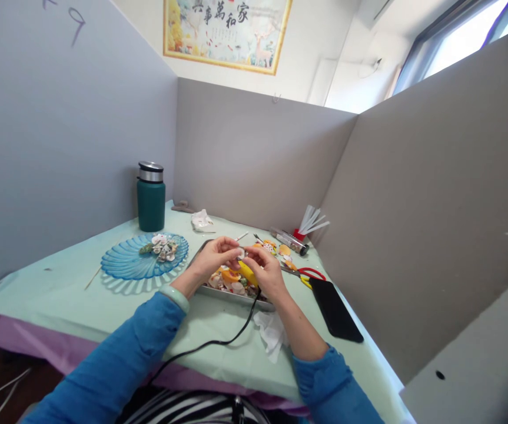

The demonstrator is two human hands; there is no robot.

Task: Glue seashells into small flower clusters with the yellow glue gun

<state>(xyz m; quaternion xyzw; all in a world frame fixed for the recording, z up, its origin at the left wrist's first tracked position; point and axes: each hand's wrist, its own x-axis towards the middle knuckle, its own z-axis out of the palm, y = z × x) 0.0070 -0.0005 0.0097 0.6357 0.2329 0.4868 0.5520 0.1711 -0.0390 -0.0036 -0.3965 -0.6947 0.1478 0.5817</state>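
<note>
Above a metal tray (231,296), my left hand (218,254) and my right hand (266,272) meet at the fingertips. Pinched between them is a small whitish shell (241,254), partly covered by the fingers. Many mixed shells (227,279) fill the tray below. A yellow corded tool, seemingly a glue gun (248,272), lies over the shells, partly behind my right hand; its black cord (218,342) runs toward me across the table. To the left, a cluster of shells (163,248) sits on a blue scalloped glass plate (121,259).
A green bottle (151,205) stands behind the plate, with a wooden stick (93,277) at its left edge. Scissors (311,273), a black phone (335,309) and a red cup of glue sticks (299,234) are rightward. Crumpled tissue (272,333) lies near me. Grey partitions (262,153) enclose the table.
</note>
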